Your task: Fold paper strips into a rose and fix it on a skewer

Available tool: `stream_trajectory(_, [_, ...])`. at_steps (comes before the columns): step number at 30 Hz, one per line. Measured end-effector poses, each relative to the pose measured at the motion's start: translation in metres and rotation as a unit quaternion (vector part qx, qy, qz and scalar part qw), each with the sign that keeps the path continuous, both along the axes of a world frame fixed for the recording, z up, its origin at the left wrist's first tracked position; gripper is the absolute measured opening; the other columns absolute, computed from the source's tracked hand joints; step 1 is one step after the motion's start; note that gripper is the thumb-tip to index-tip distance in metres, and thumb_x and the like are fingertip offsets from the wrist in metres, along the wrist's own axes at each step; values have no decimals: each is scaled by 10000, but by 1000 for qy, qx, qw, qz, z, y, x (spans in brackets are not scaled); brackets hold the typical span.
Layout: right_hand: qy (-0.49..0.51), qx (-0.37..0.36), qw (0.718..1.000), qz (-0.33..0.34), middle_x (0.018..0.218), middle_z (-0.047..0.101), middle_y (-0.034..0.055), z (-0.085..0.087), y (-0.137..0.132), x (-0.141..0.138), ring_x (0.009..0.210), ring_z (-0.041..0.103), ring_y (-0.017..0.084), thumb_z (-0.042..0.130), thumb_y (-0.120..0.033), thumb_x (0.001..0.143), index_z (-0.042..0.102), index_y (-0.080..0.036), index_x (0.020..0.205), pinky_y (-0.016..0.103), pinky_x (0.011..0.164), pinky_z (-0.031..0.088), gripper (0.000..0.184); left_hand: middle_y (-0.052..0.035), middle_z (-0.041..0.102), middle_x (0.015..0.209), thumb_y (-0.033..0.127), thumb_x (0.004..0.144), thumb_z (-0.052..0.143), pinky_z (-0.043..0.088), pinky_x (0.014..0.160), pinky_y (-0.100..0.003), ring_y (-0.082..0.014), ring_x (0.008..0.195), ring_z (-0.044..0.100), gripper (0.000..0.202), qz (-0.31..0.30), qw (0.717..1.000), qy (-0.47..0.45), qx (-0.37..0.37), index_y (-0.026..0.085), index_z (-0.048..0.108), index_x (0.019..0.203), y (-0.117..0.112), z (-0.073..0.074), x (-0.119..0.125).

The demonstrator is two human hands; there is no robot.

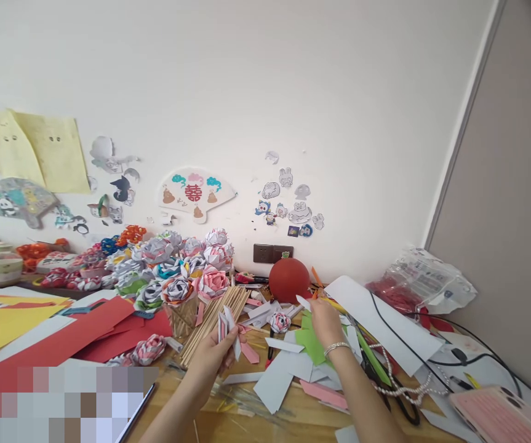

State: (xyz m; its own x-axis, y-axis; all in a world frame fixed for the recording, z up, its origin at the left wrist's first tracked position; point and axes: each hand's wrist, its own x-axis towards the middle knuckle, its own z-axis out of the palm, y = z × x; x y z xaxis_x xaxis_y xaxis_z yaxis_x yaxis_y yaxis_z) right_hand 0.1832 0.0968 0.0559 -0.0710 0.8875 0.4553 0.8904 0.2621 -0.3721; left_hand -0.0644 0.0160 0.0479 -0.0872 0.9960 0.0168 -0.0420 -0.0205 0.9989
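My left hand is closed round a small stack of folded paper pieces, white with pink edges, held upright above the table. Just in front of a round red ball or balloon, my right hand has its fingers closed on a white paper strip; an orange bit shows by the fingertips, its kind unclear. Below that hand lie green paper and several white paper pieces. A small pink-and-white paper rose sits between the hands, and pink strips lie beside my left hand.
Wooden sticks lie behind my left hand, beside many paper roses. Red sheets cover the left. At right are a bead string, black cables, a pink phone-like object and a plastic bag.
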Motion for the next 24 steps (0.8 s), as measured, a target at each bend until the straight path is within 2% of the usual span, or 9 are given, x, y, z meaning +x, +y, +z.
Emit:
stream_trajectory(3, [65,30,997,39,1023,616,117,19,-9,-14,952,548,208,249,-128,902,544,-141,1148,293,787,394,384,94,387,314,626,628,603,163,350,-175,-58,314,283,478,-44,998,-31,22,154,585,704,-5,7,4])
stream_trajectory(6, [112,37,989,93,1050,607,107,33,-25,-32,949,555,203,313,-237,910,504,-144,1169,285,774,414,335,99,391,331,596,625,630,181,374,-179,-52,334,265,449,-58,996,-58,40,157,586,709,-12,15,8])
stream_trajectory(7, [126,32,985,110,1003,625,96,37,-31,-39,899,575,190,294,-241,917,509,-146,1148,271,739,424,330,99,392,335,587,625,637,188,380,-182,-53,340,262,443,-63,995,-63,43,157,590,717,-14,18,9])
stream_trajectory(10, [160,4,974,158,696,653,9,44,-53,-61,639,597,144,303,-230,917,500,-157,1102,229,611,429,280,95,404,341,568,625,650,190,389,-190,-62,352,278,443,-62,995,-64,47,151,604,764,-18,22,12])
stream_trajectory(13, [247,-50,940,230,701,651,2,46,-72,-80,673,600,138,379,-207,883,501,-170,1018,226,631,426,185,75,451,348,606,609,636,191,388,-192,-62,342,302,474,-58,997,-26,45,148,606,729,-18,22,14])
stream_trajectory(15, [256,-45,937,231,759,633,21,45,-79,-89,728,582,150,456,-214,836,547,-177,816,235,651,421,100,60,464,332,652,578,622,197,381,-195,-62,326,314,500,-60,997,18,42,156,574,607,-17,21,14])
stream_trajectory(18, [241,-36,950,194,704,600,18,41,-81,-97,690,551,153,546,-161,731,534,-174,591,236,623,405,141,45,465,307,685,550,610,206,380,-202,-69,315,336,526,-57,996,56,40,179,484,479,-16,20,15])
stream_trajectory(21, [246,-68,947,198,575,579,-13,38,-80,-98,547,521,127,527,-158,734,578,-175,605,215,522,382,140,38,475,310,676,580,596,204,381,-205,-70,310,336,523,-59,996,59,38,185,460,460,-17,19,15])
stream_trajectory(24, [238,-74,945,209,559,586,-19,38,-80,-97,527,520,121,519,-149,736,602,-177,627,206,499,369,140,34,487,314,665,606,584,211,384,-206,-72,310,338,513,-70,995,65,33,186,462,470,-18,19,16])
